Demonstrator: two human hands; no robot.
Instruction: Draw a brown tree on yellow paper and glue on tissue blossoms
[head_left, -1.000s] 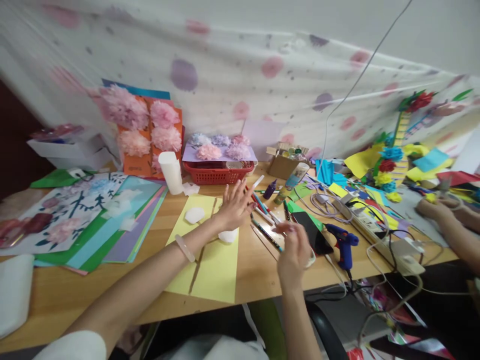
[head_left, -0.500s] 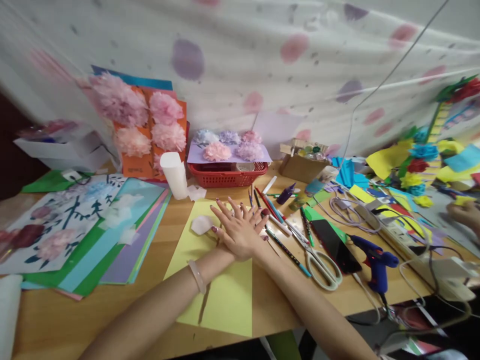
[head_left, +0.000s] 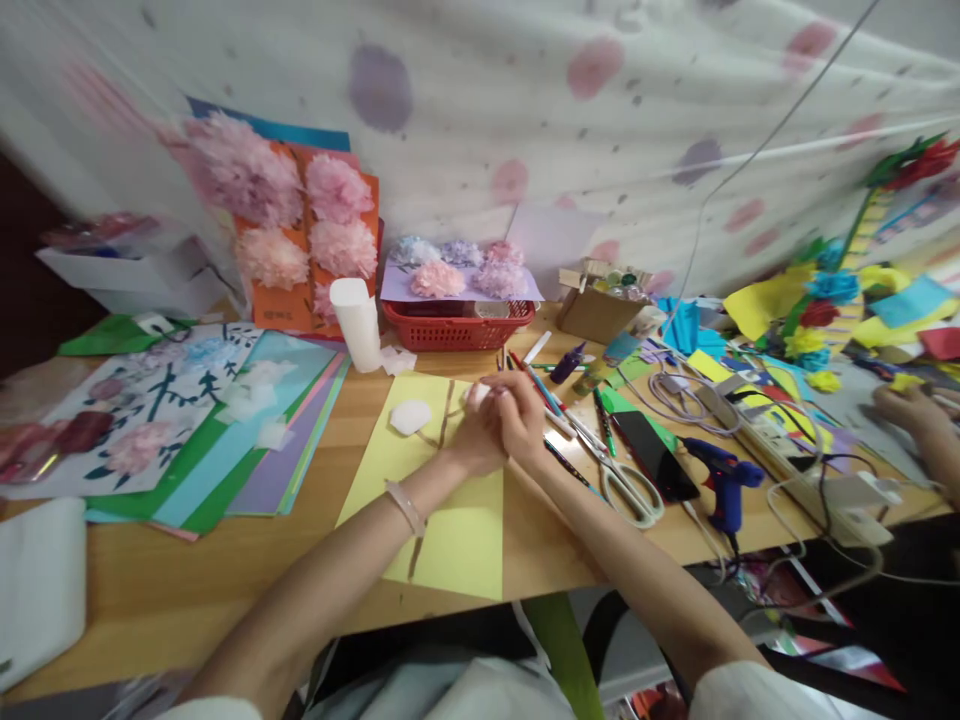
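A yellow sheet (head_left: pixel 457 540) with a brown painted branch lies at the table's front edge, a white paper petal (head_left: pixel 410 417) on its upper left part. Above the sheet my left hand (head_left: pixel 480 436) and my right hand (head_left: pixel 520 412) are pressed together, fingers curled inward. Something small and white shows at the fingertips of my left hand; whether it is held cannot be made out. Most of the left fingers are hidden behind the right hand. A pale bracelet circles my left wrist.
Scissors (head_left: pixel 632 494), pens, a black phone (head_left: pixel 655 456) and a blue glue gun (head_left: pixel 724 480) lie to the right. Behind stand a red basket (head_left: pixel 459 333) and a white roll (head_left: pixel 357 326). Coloured sheets (head_left: pixel 262 475) spread leftward. Another person's hand (head_left: pixel 911 410) is at far right.
My hands were crossed with fingers spread; now they are curled and pressed together. The view has tilted down, showing more of the front edge.
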